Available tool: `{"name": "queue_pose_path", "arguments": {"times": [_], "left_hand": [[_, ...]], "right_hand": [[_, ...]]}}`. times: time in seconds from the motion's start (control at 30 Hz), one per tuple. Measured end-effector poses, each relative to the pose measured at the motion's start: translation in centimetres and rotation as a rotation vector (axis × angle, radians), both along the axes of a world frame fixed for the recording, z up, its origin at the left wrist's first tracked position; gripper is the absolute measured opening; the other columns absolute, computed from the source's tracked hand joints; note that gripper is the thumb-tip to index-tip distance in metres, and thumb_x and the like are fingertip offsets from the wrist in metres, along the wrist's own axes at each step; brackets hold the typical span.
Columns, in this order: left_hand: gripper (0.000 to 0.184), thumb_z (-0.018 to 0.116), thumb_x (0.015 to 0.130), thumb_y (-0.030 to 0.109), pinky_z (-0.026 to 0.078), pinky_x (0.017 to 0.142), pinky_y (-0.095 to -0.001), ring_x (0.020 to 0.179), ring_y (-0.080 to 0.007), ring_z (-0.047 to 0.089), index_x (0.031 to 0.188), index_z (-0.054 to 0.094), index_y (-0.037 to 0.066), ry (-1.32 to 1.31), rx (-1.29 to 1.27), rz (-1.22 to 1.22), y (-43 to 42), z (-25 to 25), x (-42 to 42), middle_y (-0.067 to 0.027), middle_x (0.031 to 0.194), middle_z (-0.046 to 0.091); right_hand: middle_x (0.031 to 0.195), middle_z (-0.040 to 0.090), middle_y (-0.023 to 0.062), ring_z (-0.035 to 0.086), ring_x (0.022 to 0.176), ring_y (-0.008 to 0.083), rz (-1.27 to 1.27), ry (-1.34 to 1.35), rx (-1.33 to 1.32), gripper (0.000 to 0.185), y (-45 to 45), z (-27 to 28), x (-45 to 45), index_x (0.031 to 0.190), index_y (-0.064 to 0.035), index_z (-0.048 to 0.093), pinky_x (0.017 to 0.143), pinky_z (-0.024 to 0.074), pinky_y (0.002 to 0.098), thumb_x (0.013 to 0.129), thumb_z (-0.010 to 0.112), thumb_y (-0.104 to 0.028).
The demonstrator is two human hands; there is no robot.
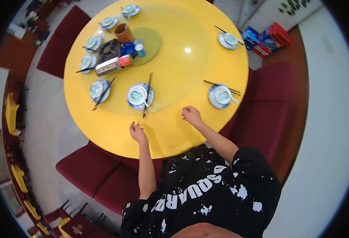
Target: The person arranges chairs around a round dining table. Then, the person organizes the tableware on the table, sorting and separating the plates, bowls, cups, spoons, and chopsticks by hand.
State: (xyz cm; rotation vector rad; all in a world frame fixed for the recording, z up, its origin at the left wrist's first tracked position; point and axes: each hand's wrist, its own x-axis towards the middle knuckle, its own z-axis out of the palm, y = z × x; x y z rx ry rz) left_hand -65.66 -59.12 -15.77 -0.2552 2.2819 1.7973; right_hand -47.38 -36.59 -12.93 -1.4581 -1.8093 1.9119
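My left hand hovers over the near edge of the round yellow table, its fingers loosely bent and apart, with nothing in it. Just beyond it, not touched, is a blue-and-white plate with a glass-topped white bowl and a pair of black chopsticks. My right hand is above the table to the right, fingers half curled and holding nothing visible. Nearest to it stands another plate with a bowl, a white spoon and chopsticks.
A glass turntable covers the table's middle. On it are a black portable stove, a brown container, a blue bowl and a boxed roll. Several more settings line the rim. Dark red chairs and a bench surround it.
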Motion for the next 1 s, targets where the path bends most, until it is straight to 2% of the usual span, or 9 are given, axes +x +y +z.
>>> {"name": "queue_pose_path", "arguments": {"times": [0.13,0.23,0.33,0.43,0.5,0.6,0.8,0.9,1.0], "left_hand": [[0.027,0.051,0.091,0.006,0.049,0.059,-0.0266,0.075,-0.0148,0.061,0.116,0.061,-0.002,-0.141,0.127,-0.155,0.8,-3.5,9.9,-0.0118,0.097,0.064],[0.029,0.052,0.092,0.009,0.050,0.060,-0.0272,0.071,-0.0151,0.062,0.117,0.061,-0.001,-0.253,0.154,-0.439,3.6,-7.2,17.2,-0.0113,0.096,0.066],[0.031,0.053,0.093,0.013,0.051,0.063,-0.0281,0.069,-0.0161,0.064,0.119,0.063,-0.001,-0.388,0.081,-0.752,5.9,-8.5,22.2,-0.0111,0.092,0.067],[0.035,0.055,0.092,0.015,0.052,0.063,-0.0280,0.070,-0.0161,0.065,0.122,0.061,-0.001,-0.381,0.060,-0.923,8.7,-8.6,24.3,-0.0113,0.095,0.068],[0.037,0.055,0.092,0.014,0.050,0.061,-0.0269,0.068,-0.0149,0.063,0.126,0.059,-0.001,-0.386,0.056,-0.954,10.9,-7.6,25.2,-0.0111,0.099,0.067],[0.037,0.056,0.092,0.017,0.053,0.066,-0.0283,0.071,-0.0159,0.067,0.123,0.061,-0.001,-0.320,-0.023,-0.975,14.2,-5.9,26.1,-0.0104,0.091,0.068],[0.028,0.055,0.096,0.026,0.049,0.050,-0.0277,0.056,-0.0163,0.060,0.107,0.059,0.000,-0.466,-0.118,-0.742,18.4,-3.0,26.9,-0.0111,0.078,0.063],[0.030,0.059,0.093,0.026,0.051,0.057,-0.0312,0.060,-0.0183,0.060,0.108,0.060,-0.001,-0.347,-0.205,-0.675,18.8,-4.1,28.2,-0.0119,0.077,0.063],[0.034,0.063,0.087,0.023,0.052,0.069,-0.0359,0.074,-0.0226,0.062,0.111,0.061,-0.001,-0.163,-0.323,-0.697,18.4,-4.6,30.0,-0.0145,0.083,0.062]], "right_hand": [[0.086,0.070,0.0110,0.066,0.066,0.0153,-0.184,-0.153,0.011,0.030,-1.2,0.4,11.4,0.113,0.0018,0.063,0.058,0.0520,0.0278,0.094,0.055,-0.020],[0.085,0.070,0.0093,0.064,0.065,0.0136,-0.357,-0.244,0.008,0.027,-1.3,1.4,18.1,0.111,0.0004,0.064,0.057,0.0511,0.0275,0.095,0.053,-0.019],[0.085,0.069,0.0080,0.063,0.066,0.0124,-0.479,-0.243,0.009,0.024,-1.3,2.3,22.8,0.110,-0.0011,0.065,0.057,0.0506,0.0272,0.096,0.053,-0.017],[0.085,0.069,0.0070,0.062,0.068,0.0120,-0.585,-0.161,0.109,0.021,0.8,0.0,26.2,0.108,-0.0007,0.066,0.060,0.0513,0.0274,0.096,0.055,-0.015],[0.086,0.070,0.0068,0.063,0.071,0.0124,-0.583,-0.158,0.337,0.021,3.5,-1.2,27.1,0.108,0.0005,0.066,0.064,0.0516,0.0273,0.095,0.057,-0.013],[0.089,0.070,0.0067,0.063,0.077,0.0124,-0.605,-0.096,0.436,0.020,7.8,-0.4,27.1,0.107,0.0024,0.066,0.071,0.0512,0.0264,0.094,0.058,-0.011],[0.084,0.069,0.0063,0.063,0.076,0.0127,-0.546,0.002,0.395,0.020,13.1,-0.7,27.4,0.105,0.0021,0.067,0.072,0.0512,0.0273,0.093,0.058,-0.011],[0.085,0.069,0.0065,0.064,0.078,0.0127,-0.471,0.039,0.291,0.019,13.8,0.8,28.5,0.104,0.0014,0.067,0.074,0.0513,0.0275,0.092,0.059,-0.011],[0.091,0.070,0.0068,0.064,0.083,0.0124,-0.377,0.077,0.206,0.019,14.5,3.0,30.3,0.106,0.0012,0.066,0.078,0.0514,0.0273,0.093,0.059,-0.010]]}}
